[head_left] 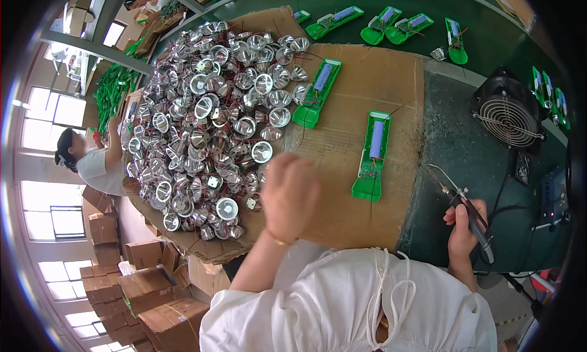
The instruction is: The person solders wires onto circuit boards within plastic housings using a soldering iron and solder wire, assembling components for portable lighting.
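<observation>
Green bench (465, 150) lies under our hands, a wide cardboard sheet (361, 83) covering most of it. On the cardboard we see a big heap of silver reflector cups (208, 125), loose rather than boxed. Just right of it lie two green housings (373, 156), each holding a blue cell. Our left hand (290, 196) hovers curled by the heap's edge; whether it pinches anything we cannot tell. Our right hand (463, 233) grips a soldering iron (468, 214), its tip toward the nearer housing.

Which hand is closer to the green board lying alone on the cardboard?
Left. The left hand hovers just left of the green board, over the cardboard. The right hand sits farther right, gripping a soldering iron.
</observation>
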`<move>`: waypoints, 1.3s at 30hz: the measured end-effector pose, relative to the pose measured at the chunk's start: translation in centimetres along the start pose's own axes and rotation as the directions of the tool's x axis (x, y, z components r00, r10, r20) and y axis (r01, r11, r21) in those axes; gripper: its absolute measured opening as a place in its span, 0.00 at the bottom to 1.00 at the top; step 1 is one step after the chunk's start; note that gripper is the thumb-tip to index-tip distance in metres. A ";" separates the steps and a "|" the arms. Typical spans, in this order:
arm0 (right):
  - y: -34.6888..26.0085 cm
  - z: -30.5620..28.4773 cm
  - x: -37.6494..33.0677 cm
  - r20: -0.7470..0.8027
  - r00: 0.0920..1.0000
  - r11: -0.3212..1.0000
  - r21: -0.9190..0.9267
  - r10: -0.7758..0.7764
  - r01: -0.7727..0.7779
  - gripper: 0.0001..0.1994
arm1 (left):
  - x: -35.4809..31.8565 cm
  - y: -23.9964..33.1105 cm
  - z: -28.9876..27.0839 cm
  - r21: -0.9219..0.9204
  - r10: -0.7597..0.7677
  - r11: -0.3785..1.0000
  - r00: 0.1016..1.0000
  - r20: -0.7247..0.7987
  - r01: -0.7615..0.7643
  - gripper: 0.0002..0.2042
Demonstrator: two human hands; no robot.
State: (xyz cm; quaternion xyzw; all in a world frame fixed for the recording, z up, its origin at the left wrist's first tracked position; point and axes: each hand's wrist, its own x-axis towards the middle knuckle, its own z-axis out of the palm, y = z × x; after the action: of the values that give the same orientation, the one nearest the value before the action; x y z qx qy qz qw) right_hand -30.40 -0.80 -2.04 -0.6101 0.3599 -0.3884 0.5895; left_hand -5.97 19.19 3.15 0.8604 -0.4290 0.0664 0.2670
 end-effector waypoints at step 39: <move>-1.6 4.1 -1.2 0.326 0.945 1.000 -0.002 -0.011 0.012 0.10 | 0.3 3.4 4.5 -0.330 -0.089 0.935 0.987 0.136 0.130 0.03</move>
State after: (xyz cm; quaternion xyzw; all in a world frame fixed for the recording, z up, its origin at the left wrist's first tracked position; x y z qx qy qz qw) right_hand -27.26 2.20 -0.50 -0.6690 0.2547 -0.2848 0.6376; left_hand -8.94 14.96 0.86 0.8269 -0.4004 -0.0747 0.3878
